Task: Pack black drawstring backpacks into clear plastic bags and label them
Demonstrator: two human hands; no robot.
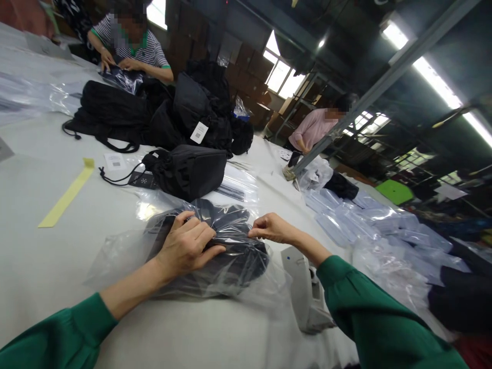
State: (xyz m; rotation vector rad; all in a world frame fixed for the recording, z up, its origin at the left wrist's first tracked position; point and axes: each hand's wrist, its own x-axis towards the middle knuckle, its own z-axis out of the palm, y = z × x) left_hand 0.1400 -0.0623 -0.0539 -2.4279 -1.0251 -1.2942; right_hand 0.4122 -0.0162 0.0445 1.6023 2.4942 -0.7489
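A clear plastic bag [126, 246] with a black fabric item [234, 256] inside lies on the white table [46, 266] in front of me. My left hand [186, 243] presses down on top of the bag and pinches the plastic over the black fabric. My right hand [271, 228] pinches the bag's edge on the right side. Both my sleeves are green.
A black drawstring pouch [188, 169] sits just behind the bag, with a heap of black bags [154, 110] farther back. A grey tool [305, 292] lies by my right forearm. Stacks of clear bags [369, 225] spread to the right. A yellow tape strip [69, 195] lies left. Two other people work beyond.
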